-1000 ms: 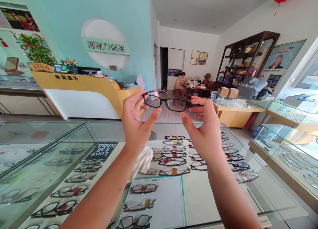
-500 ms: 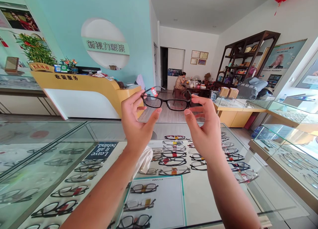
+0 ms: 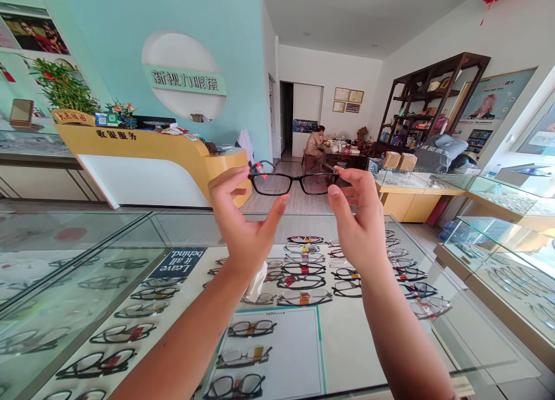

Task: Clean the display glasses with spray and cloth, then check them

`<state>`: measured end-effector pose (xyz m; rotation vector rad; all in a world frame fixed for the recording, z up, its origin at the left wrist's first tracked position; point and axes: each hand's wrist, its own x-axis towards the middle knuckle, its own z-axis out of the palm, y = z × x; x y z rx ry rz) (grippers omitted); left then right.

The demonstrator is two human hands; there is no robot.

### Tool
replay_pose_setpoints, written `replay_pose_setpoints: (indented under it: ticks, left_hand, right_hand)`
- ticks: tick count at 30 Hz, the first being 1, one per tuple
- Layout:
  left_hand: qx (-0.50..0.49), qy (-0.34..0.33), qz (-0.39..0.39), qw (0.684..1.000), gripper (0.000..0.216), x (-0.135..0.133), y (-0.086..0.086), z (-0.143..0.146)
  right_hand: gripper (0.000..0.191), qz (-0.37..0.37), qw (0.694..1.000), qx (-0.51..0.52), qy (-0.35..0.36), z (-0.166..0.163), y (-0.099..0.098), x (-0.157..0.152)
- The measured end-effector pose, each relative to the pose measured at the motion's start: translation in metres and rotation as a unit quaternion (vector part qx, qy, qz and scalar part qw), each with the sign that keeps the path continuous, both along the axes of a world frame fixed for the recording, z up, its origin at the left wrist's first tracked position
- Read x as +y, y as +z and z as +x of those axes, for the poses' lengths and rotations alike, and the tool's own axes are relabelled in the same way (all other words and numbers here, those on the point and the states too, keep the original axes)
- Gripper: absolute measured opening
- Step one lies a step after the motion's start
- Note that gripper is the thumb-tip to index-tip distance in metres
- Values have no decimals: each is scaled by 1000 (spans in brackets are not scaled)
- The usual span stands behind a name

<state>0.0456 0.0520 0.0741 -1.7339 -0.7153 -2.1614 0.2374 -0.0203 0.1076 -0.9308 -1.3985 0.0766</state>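
I hold a pair of black-framed glasses (image 3: 295, 183) up at eye level, above the glass display counter (image 3: 130, 238). My left hand (image 3: 243, 221) pinches the left end of the frame near a small red tag, thumb stretched out below. My right hand (image 3: 359, 221) grips the right end at the hinge, fingers curled. The lenses face me and the temples point away. A white cloth (image 3: 256, 281) lies on the counter just behind my left wrist.
Several rows of glasses (image 3: 303, 273) lie inside the case below. A yellow reception desk (image 3: 147, 157) stands at the left. More glass counters (image 3: 489, 209) run along the right, a dark shelf unit (image 3: 429, 99) stands behind them, and a person (image 3: 314, 145) sits at a far table.
Both hands have shifted slightly right and lowered a little, levelling the glasses. My right hand closed onto the frame's right end.
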Motion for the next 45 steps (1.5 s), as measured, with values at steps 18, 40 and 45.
replay_pose_setpoints:
  ticks: [18,40,45]
  left_hand:
    - [-12,35,19,999,71,-11,-1,7]
    - [15,33,53,998,76,-12,-1,4]
    - [23,48,65,996,75,-14,1,4]
  right_hand:
    - [36,-46,997,44,51,3,-8,10]
    - [37,-42,998,27,47,2,-9,15]
    - [38,-50,997,31,51,2,-9,16]
